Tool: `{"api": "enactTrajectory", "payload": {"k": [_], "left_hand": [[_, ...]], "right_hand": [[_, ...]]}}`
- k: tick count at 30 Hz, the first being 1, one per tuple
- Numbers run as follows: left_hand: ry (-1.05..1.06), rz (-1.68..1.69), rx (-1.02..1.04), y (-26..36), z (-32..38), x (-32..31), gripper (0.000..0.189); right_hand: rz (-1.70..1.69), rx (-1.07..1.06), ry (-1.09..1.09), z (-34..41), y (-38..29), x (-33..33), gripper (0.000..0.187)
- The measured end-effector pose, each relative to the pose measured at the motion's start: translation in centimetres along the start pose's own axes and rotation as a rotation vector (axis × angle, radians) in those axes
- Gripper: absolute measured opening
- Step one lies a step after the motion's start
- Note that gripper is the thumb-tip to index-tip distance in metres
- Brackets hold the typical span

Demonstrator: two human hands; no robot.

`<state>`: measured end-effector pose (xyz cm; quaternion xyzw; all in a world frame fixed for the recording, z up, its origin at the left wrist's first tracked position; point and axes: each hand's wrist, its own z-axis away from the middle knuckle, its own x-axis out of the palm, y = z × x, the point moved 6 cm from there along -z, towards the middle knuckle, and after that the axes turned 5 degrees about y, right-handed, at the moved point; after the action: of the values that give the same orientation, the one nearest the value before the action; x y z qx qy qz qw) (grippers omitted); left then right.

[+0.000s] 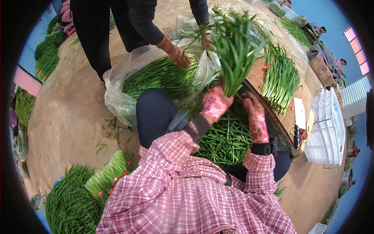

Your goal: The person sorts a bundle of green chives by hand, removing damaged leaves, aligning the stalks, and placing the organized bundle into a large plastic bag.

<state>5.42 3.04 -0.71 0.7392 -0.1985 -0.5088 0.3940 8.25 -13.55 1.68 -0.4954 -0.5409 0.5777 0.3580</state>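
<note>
My left hand [216, 101], in a pink flower-print glove, grips a bunch of garlic chives [233, 55] by its lower end, leaves fanning upward. My right hand [254, 112], gloved alike and slightly blurred, holds nothing; its fingers are extended beside the edge of a low wooden board [257, 71]. Under both hands, between my knees, lies a heap of loose chive leaves [225, 137]. On the board rests another bunch of chives [280, 82] with a red tie near it. Ahead, a clear plastic bag [117, 87] stands open around many chives [157, 74].
A co-worker's hands [179, 57] reach into and hold the bag. Stacked white plastic crates [325, 128] stand right of the board, which also bears a white card [299, 112] and a dark-handled tool [297, 136]. Tied chive bundles [109, 175] and a leafy pile [73, 201] lie at lower left.
</note>
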Motion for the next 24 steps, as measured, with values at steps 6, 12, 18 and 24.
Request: {"api": "enactTrajectory", "payload": {"k": [6, 12, 18, 24], "left_hand": [[-0.398, 0.354, -0.198, 4.9, -3.3, 5.7, 0.098], [-0.527, -0.065, -0.076, 4.3, -0.6, 6.6, 0.086], [-0.716, 1.392, -0.661, 4.6, 3.1, 7.7, 0.066], [-0.950, 1.686, -0.590, 5.3, 2.5, 11.0, 0.064]], "right_hand": [[-0.328, 0.202, -0.098, 1.2, 4.7, 0.7, 0.055], [-0.012, -0.020, -0.074, 1.6, 4.9, -1.8, 0.026], [-1.207, 0.600, -0.221, 3.3, 5.3, -1.1, 0.038], [-0.327, 0.614, -0.199, 5.4, 2.5, -4.0, 0.049]]}}
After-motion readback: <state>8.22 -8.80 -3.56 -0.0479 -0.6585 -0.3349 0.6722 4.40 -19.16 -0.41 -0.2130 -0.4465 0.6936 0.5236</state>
